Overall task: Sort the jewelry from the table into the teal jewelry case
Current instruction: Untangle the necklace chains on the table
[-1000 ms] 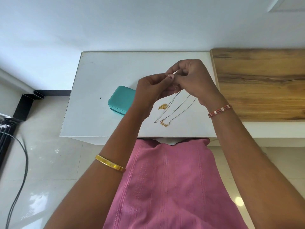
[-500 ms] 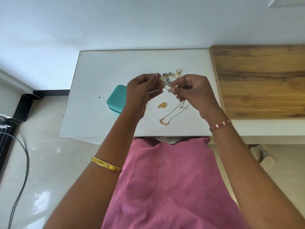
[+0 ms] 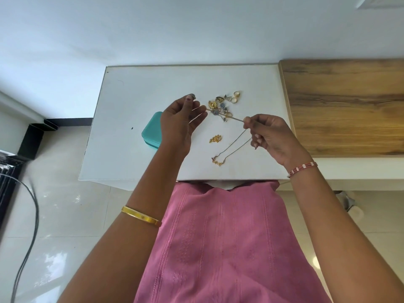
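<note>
Head view over a white rectangular table (image 3: 135,101), with both hands raised above it. The left hand (image 3: 180,123), at about 10 o'clock from the table's centre, has its fingers loosely extended and its thumb up; one end of a thin gold-toned chain (image 3: 227,115) reaches its fingertips, though whether the fingers actually pinch it cannot be told. The right hand (image 3: 270,138), at about 3 o'clock, pinches the other end of the chain between thumb and forefinger, its remaining fingers curled; the chain runs nearly taut between the two hands. From the right hand, two strands of a thin necklace with a small gold pendant (image 3: 217,162) hang down toward 6 o'clock, the pendant resting on the table. A closed teal rounded-corner jewelry case (image 3: 150,134) sits at 9 o'clock, partly hidden behind the left wrist. A cluster of small gold and blue-stoned jewelry pieces (image 3: 218,107) lies at 12 o'clock beneath the stretched chain, with two gold rings (image 3: 235,96) at 1 o'clock. A small gold ornament (image 3: 215,139) lies alone near the centre. A wooden-topped surface (image 3: 341,106) adjoins the table at 3 o'clock.
</note>
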`<action>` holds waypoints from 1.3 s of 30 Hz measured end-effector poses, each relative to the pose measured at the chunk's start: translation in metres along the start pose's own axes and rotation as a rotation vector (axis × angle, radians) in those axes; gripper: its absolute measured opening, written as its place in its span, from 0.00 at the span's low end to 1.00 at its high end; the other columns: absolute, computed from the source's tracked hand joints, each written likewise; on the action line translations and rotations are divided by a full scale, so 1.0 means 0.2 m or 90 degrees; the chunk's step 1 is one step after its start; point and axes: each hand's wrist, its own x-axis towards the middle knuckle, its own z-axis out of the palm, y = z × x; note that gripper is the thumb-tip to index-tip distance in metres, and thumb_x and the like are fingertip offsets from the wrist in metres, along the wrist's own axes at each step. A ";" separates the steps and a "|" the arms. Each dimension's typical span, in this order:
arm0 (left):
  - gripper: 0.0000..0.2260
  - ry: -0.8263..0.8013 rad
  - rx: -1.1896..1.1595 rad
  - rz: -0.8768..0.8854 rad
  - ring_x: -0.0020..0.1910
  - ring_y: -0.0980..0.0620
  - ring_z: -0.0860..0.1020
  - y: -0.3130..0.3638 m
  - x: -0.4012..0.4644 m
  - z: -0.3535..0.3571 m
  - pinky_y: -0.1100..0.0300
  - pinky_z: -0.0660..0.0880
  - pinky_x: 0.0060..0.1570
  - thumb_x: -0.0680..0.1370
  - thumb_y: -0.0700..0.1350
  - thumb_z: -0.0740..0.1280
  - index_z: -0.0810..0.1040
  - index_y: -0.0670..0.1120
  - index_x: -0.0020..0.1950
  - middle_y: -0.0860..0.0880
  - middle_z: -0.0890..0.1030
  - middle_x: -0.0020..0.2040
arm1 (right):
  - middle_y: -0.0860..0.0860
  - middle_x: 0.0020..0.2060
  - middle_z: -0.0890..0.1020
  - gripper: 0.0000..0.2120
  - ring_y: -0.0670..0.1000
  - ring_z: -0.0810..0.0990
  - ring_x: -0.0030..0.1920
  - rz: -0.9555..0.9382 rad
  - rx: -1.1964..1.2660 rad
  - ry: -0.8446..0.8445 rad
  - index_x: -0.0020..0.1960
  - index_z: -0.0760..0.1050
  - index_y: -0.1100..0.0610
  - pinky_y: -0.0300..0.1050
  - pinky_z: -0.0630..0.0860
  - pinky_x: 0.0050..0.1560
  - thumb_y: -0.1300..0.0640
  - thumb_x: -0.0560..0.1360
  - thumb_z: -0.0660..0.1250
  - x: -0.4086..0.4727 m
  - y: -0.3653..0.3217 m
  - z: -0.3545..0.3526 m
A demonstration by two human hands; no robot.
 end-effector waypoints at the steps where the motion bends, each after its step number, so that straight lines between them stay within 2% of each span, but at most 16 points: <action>1: 0.07 0.013 -0.010 -0.006 0.33 0.53 0.80 -0.02 0.01 -0.02 0.61 0.79 0.37 0.80 0.38 0.61 0.77 0.41 0.44 0.48 0.78 0.34 | 0.47 0.21 0.67 0.08 0.45 0.62 0.23 0.011 0.001 0.011 0.36 0.76 0.58 0.38 0.65 0.27 0.57 0.73 0.68 0.01 0.01 -0.02; 5: 0.07 0.080 -0.030 -0.033 0.34 0.53 0.80 -0.08 0.04 -0.08 0.62 0.79 0.36 0.79 0.36 0.62 0.77 0.41 0.42 0.49 0.78 0.34 | 0.45 0.20 0.69 0.08 0.44 0.63 0.22 0.040 0.026 0.054 0.37 0.75 0.59 0.36 0.65 0.27 0.57 0.74 0.67 0.06 0.02 -0.12; 9: 0.08 0.147 -0.093 -0.091 0.36 0.51 0.77 -0.13 0.08 -0.11 0.62 0.80 0.33 0.80 0.36 0.60 0.74 0.41 0.42 0.46 0.75 0.37 | 0.47 0.23 0.73 0.06 0.44 0.66 0.23 0.053 0.044 0.022 0.39 0.76 0.60 0.36 0.68 0.28 0.60 0.74 0.66 0.10 0.03 -0.18; 13: 0.03 0.187 -0.171 -0.138 0.36 0.49 0.77 -0.14 0.10 -0.14 0.60 0.79 0.30 0.81 0.37 0.59 0.71 0.37 0.51 0.45 0.74 0.37 | 0.49 0.29 0.80 0.05 0.45 0.74 0.28 0.077 0.019 -0.038 0.39 0.80 0.59 0.36 0.74 0.31 0.64 0.72 0.67 0.13 0.05 -0.23; 16: 0.05 0.204 -0.171 -0.140 0.35 0.50 0.77 -0.14 0.12 -0.18 0.60 0.79 0.30 0.80 0.38 0.60 0.70 0.38 0.55 0.46 0.75 0.38 | 0.51 0.30 0.82 0.04 0.46 0.76 0.28 0.094 -0.062 -0.083 0.43 0.79 0.62 0.36 0.77 0.33 0.68 0.72 0.66 0.13 0.06 -0.26; 19: 0.02 0.211 -0.142 -0.138 0.36 0.51 0.77 -0.15 0.13 -0.19 0.60 0.77 0.31 0.80 0.40 0.60 0.71 0.42 0.50 0.47 0.75 0.38 | 0.51 0.29 0.83 0.04 0.47 0.77 0.28 0.102 -0.156 -0.100 0.45 0.78 0.63 0.36 0.78 0.35 0.69 0.72 0.66 0.14 0.06 -0.27; 24: 0.05 0.224 -0.101 -0.130 0.36 0.52 0.77 -0.16 0.13 -0.20 0.61 0.75 0.34 0.81 0.41 0.59 0.71 0.45 0.45 0.48 0.75 0.39 | 0.52 0.30 0.81 0.02 0.45 0.76 0.26 0.081 -0.247 -0.062 0.42 0.78 0.61 0.36 0.77 0.35 0.66 0.73 0.68 0.16 0.07 -0.24; 28: 0.05 0.231 -0.034 -0.129 0.35 0.53 0.77 -0.20 0.14 -0.23 0.63 0.76 0.31 0.82 0.41 0.57 0.71 0.43 0.48 0.48 0.75 0.39 | 0.49 0.25 0.79 0.06 0.45 0.73 0.24 0.073 -0.159 -0.017 0.40 0.76 0.60 0.35 0.76 0.31 0.65 0.75 0.65 0.18 0.08 -0.23; 32: 0.07 0.226 0.143 -0.080 0.33 0.54 0.77 -0.28 0.11 -0.22 0.65 0.76 0.33 0.81 0.39 0.58 0.72 0.44 0.45 0.48 0.76 0.38 | 0.48 0.22 0.79 0.07 0.43 0.72 0.21 0.070 -0.097 0.077 0.39 0.75 0.60 0.34 0.74 0.28 0.66 0.75 0.64 0.24 0.09 -0.23; 36: 0.06 0.203 0.299 -0.013 0.31 0.53 0.79 -0.36 0.07 -0.21 0.62 0.79 0.36 0.79 0.39 0.62 0.75 0.42 0.42 0.48 0.78 0.35 | 0.46 0.19 0.78 0.09 0.42 0.70 0.19 0.051 -0.110 0.182 0.36 0.74 0.59 0.34 0.72 0.27 0.66 0.75 0.65 0.35 0.09 -0.25; 39: 0.05 0.201 0.362 -0.020 0.26 0.56 0.78 -0.43 0.05 -0.21 0.59 0.80 0.38 0.76 0.40 0.65 0.78 0.40 0.43 0.49 0.79 0.30 | 0.46 0.17 0.76 0.11 0.40 0.70 0.17 0.027 -0.162 0.242 0.34 0.73 0.58 0.32 0.70 0.24 0.66 0.75 0.65 0.44 0.08 -0.26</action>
